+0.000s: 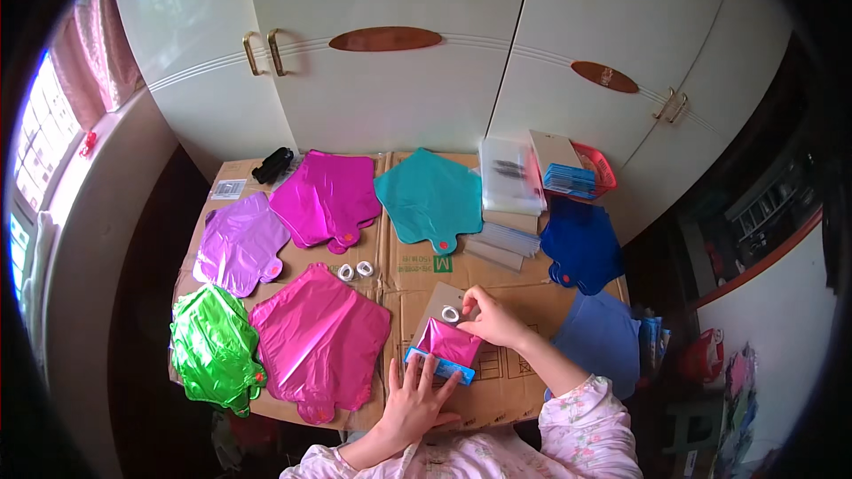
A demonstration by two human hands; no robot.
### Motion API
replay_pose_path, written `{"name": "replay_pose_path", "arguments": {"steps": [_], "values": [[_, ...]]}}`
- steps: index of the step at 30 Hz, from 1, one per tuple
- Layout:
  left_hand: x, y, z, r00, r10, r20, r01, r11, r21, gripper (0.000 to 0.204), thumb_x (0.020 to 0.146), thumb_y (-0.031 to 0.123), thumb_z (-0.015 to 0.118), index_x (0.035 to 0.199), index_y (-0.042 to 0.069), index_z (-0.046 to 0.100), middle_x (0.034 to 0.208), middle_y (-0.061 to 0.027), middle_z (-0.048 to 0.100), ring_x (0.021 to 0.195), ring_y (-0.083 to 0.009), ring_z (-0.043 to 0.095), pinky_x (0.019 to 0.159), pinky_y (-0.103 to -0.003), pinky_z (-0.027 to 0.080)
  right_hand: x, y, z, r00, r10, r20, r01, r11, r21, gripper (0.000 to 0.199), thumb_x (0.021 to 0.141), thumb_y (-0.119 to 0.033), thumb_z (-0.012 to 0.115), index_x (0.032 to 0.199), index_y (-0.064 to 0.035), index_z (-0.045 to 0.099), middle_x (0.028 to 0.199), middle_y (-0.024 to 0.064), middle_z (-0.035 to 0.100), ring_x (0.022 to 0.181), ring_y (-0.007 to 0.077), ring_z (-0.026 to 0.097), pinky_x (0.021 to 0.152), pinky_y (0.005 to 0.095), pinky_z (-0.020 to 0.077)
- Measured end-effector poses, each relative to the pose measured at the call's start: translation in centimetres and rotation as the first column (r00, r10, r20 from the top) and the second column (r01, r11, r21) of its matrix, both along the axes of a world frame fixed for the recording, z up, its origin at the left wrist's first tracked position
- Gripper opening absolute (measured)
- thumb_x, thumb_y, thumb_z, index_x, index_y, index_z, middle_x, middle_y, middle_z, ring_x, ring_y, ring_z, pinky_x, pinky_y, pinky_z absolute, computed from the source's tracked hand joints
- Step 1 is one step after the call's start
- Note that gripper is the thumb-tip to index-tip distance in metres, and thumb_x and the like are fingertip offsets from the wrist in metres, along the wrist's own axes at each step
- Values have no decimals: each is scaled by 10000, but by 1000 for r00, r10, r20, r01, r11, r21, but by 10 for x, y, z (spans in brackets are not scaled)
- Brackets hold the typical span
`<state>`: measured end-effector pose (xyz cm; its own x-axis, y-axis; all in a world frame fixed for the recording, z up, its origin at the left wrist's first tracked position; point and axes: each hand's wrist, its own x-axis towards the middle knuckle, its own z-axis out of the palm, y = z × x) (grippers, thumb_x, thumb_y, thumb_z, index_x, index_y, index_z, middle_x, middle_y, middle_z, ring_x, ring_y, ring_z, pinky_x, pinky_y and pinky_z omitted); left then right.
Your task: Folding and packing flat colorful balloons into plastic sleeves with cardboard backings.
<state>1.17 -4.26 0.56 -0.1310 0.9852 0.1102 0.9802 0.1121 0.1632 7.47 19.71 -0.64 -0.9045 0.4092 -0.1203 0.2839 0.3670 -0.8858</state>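
Note:
A small folded packet of shiny pink foil (451, 342) lies in front of me on a grey-brown card (437, 303). Along its near edge runs a blue printed strip (454, 372). My left hand (413, 401) rests flat over that strip, fingers spread. Just beyond the foil, a small white ribbon coil (450, 313) sits on the card. My right hand (493, 319) is closed beside the coil, its fingers curled in and the thumb near the foil's far right corner. What its fingertips hold, if anything, is too small to make out.
Flat foil balloons ring the cardboard-covered table: green (211, 337), pink (319, 337), lilac (241, 244), magenta (327, 195), teal (429, 195), dark blue (581, 244), light blue (599, 337). Two white coils (355, 271), clear bags (510, 177) and a red basket (602, 173) stand farther back.

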Motion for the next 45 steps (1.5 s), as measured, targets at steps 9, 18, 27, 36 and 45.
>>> {"name": "replay_pose_path", "arguments": {"steps": [9, 18, 27, 36, 45], "values": [[0, 0, 1, 1000, -9, -26, 9, 1000, 4, 721, 723, 665, 586, 1339, 302, 489, 1339, -244, 417, 1212, -457, 416, 949, -690, 307, -17, -5, -8, 991, 103, 80, -120, 963, 241, 221, 760, -100, 714, 950, -46, 614, 983, 112, 558, 801, 221, 624, 744, 342, 511], [1, 1, -2, 1000, -6, -27, 6, 1000, 1, 717, 724, 668, 585, 1335, 305, 491, 1342, -232, 416, 1235, -445, 395, 963, -687, 287, -9, -14, 13, 982, 158, 99, -163, 986, 39, 169, 799, -130, 674, 925, -26, 631, 857, 95, 691, 827, 198, 665, 749, 313, 522], [0, 0, -1, 1000, -5, -29, 5, 1000, -4, 725, 725, 671, 582, 1342, 304, 485, 1340, -236, 423, 1242, -446, 391, 968, -688, 280, -7, -11, 3, 975, 216, 58, -185, 923, -337, 199, 932, -89, 550, 1085, 29, 597, 1016, 47, 649, 937, 87, 583, 831, 251, 474], [0, 0, -1, 999, -8, -32, 8, 1000, -5, 720, 727, 675, 575, 1336, 300, 496, 1346, -237, 422, 1241, -446, 393, 969, -687, 280, -2, -16, -7, 977, 201, 73, -142, 862, -486, 266, 974, -135, 504, 1152, 51, 572, 1059, 48, 646, 940, 77, 576, 838, 249, 472], [0, 0, 0, 999, -12, -30, 12, 1000, 9, 751, 714, 645, 605, 1363, 297, 458, 1344, -234, 422, 1194, -438, 445, 962, -688, 291, 2, -27, 3, 977, 208, 44, -192, 952, -240, 319, 942, -131, 551, 1216, 31, 527, 1111, 171, 648, 976, 154, 617, 836, 303, 502]]}}
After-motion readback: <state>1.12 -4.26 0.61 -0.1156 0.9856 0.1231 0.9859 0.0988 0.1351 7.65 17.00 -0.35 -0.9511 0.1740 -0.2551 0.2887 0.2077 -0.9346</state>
